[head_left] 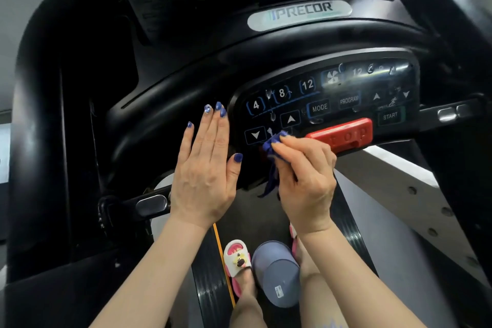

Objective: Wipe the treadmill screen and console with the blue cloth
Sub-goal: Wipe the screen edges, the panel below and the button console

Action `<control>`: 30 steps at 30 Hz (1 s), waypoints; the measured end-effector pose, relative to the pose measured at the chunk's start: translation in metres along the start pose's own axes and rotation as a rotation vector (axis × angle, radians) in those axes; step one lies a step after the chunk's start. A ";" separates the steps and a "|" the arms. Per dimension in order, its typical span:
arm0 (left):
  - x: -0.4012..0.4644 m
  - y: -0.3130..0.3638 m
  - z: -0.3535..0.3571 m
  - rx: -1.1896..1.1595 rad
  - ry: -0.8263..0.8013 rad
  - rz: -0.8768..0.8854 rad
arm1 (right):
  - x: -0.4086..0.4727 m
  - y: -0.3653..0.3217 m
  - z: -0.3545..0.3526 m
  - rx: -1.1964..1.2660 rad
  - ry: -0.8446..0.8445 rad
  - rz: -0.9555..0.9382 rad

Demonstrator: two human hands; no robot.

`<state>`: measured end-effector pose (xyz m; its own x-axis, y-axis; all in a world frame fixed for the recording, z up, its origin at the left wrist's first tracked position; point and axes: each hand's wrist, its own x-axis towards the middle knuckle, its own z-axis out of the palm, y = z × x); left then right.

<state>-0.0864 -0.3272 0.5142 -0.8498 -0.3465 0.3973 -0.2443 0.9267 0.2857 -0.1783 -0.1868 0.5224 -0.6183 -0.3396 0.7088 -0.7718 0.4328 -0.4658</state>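
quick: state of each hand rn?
Left hand: open, fingers straight, flat by the console, holding nothing.
Right hand: pinches the bunched blue cloth against the keypad's lower left.

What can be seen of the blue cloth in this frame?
The small dark blue cloth looks like thin, soft fabric, bunched into a wad. The right hand pinches it between thumb and fingertips, pressing the bunched top against the lower left of the black button panel, beside the down-arrow key. A loose tail hangs below the hand. The left hand does not touch it.
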 end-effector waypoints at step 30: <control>0.000 -0.003 -0.003 -0.093 0.001 -0.009 | -0.005 -0.019 0.019 -0.030 -0.219 -0.162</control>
<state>-0.0840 -0.3299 0.5159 -0.8472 -0.3546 0.3956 -0.2069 0.9061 0.3690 -0.1629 -0.2090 0.5179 -0.5072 -0.5774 0.6399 -0.8604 0.3819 -0.3374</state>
